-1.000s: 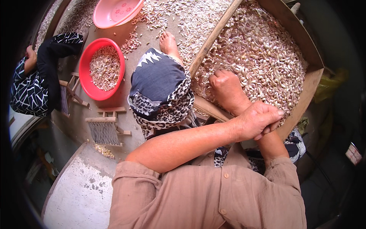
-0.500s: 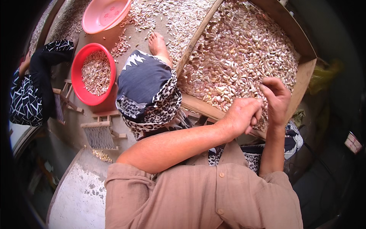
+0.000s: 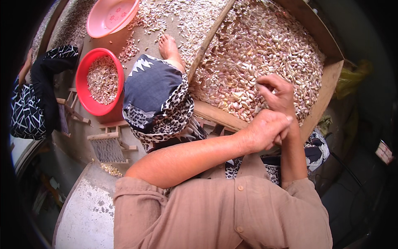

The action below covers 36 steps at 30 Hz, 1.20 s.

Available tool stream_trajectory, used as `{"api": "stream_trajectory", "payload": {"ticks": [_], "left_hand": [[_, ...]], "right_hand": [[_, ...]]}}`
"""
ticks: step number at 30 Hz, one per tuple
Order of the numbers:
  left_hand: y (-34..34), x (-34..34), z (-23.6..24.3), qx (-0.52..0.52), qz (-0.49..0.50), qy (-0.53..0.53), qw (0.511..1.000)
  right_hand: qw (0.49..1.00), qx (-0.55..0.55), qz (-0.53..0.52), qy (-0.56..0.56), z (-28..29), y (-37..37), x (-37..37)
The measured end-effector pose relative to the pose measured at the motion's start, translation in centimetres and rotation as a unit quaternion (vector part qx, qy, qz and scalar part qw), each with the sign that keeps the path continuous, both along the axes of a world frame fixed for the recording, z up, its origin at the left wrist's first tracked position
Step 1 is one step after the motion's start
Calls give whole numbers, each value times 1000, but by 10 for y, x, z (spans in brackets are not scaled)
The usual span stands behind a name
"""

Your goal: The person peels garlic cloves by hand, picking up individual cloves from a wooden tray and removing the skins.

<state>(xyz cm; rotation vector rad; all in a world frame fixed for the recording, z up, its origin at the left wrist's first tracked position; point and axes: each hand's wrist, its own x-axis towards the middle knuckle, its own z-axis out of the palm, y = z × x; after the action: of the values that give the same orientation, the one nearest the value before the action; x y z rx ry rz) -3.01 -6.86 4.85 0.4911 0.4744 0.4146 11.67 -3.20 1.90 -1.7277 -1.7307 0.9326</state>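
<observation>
Garlic cloves (image 3: 265,41) fill a wooden-sided tray (image 3: 325,99). My right hand (image 3: 277,93) is above the cloves near the tray's front, its thumb and forefinger curled; what, if anything, is between them is hidden. Just below it, my left hand (image 3: 267,128) crosses in front of my right wrist, fingers bent into a loose fist, its contents hidden. A leg in dark and leopard-print cloth (image 3: 153,91), with a bare foot (image 3: 170,47), lies left of the tray.
A red basin (image 3: 81,83) of cloves and a pink basin (image 3: 101,18) stand left. Scattered cloves (image 3: 153,16) lie behind the foot. A small wooden stool (image 3: 105,147) stands lower left. Another person in black-and-white patterned clothing (image 3: 27,112) is at far left.
My right hand rose from the cloves to the right, then moved back left over them, fingers still curled. My left hand shifted slightly left. The view moved a little, sliding the scene leftward.
</observation>
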Motion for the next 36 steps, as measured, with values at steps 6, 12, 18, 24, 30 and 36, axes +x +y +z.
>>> {"api": "stream_trajectory", "payload": {"ticks": [6,12,18,24,30,36], "left_hand": [[1,0,2,-26,-55,-78,995],[3,1,0,12,-36,-63,997],[0,2,0,36,-33,-79,996],[-9,3,-3,52,-60,-75,994],[-14,7,-6,65,-72,-78,992],[-15,5,-8,86,-83,-74,990]], "right_hand": [[987,111,78,-89,-30,28,-52],[959,125,113,-230,-55,42,-73],[999,21,-34,9,-36,32,-41],[973,-74,-130,177,-28,-4,-1],[970,-76,-143,183,-27,-30,5],[974,-50,-144,165,-25,-31,-1]]}}
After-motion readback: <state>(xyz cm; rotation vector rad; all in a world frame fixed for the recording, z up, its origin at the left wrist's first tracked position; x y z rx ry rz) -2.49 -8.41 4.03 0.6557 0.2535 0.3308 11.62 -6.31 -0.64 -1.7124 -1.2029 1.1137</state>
